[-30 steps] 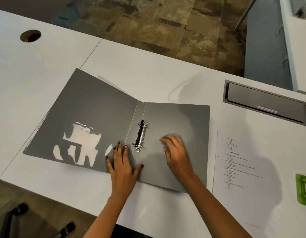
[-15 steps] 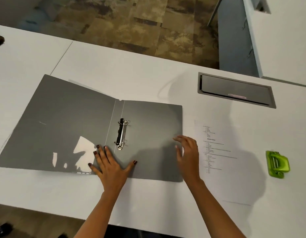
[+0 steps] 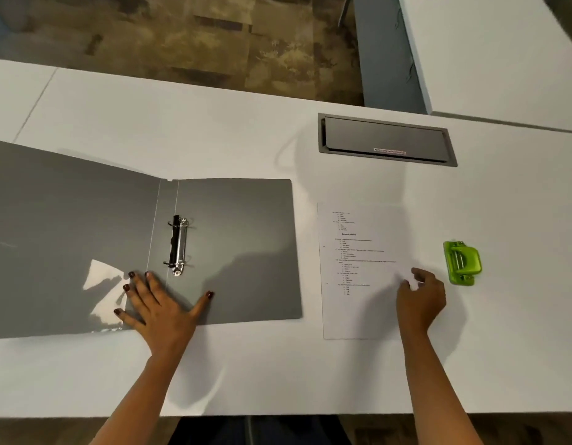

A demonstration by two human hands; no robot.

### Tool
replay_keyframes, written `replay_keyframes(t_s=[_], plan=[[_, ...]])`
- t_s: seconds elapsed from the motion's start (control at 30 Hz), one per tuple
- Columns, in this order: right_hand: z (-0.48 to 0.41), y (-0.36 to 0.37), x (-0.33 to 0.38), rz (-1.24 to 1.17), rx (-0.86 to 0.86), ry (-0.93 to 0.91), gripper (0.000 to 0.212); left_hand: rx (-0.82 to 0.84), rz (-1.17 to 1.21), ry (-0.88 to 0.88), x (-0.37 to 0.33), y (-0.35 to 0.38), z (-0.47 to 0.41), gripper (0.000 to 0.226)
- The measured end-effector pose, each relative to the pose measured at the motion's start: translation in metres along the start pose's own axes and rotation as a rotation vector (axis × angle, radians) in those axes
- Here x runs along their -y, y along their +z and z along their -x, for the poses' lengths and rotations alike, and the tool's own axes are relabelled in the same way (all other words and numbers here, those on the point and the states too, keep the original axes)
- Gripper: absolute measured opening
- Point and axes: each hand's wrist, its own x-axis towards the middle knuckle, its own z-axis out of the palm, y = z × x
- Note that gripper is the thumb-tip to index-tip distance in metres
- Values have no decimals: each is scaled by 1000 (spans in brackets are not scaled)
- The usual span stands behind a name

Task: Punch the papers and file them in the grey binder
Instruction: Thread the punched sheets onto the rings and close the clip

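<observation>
The grey binder [image 3: 239,239] lies open and flat on the white desk, its metal ring clip [image 3: 178,244] at the spine. My left hand [image 3: 159,303] presses flat, fingers spread, on the binder's near edge by the spine. To the right lie printed white papers [image 3: 358,268]. My right hand [image 3: 421,298] rests on their right edge with fingers curled at the edge; I cannot tell whether the sheet is pinched. A green hole punch [image 3: 462,263] sits just right of that hand, untouched.
A grey cable hatch [image 3: 386,141] is set into the white desk [image 3: 214,123] behind the papers. Another white desk [image 3: 503,53] stands at the far right, with patterned carpet beyond the desk's far edge.
My right hand left the binder's right cover and moved right onto the papers' right edge. The view shifted right, bringing the green punch fully into sight. My left hand stayed on the binder.
</observation>
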Motion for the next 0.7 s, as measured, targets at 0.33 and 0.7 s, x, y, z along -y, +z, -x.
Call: replay_keyframes(t_s=[0.33, 0.7], plan=[[-10, -4, -20, 301, 163, 180, 67, 0, -24, 44, -8, -6, 7, 128], [-18, -8, -17, 327, 201, 182, 61, -98, 50, 120, -31, -10, 21, 98]])
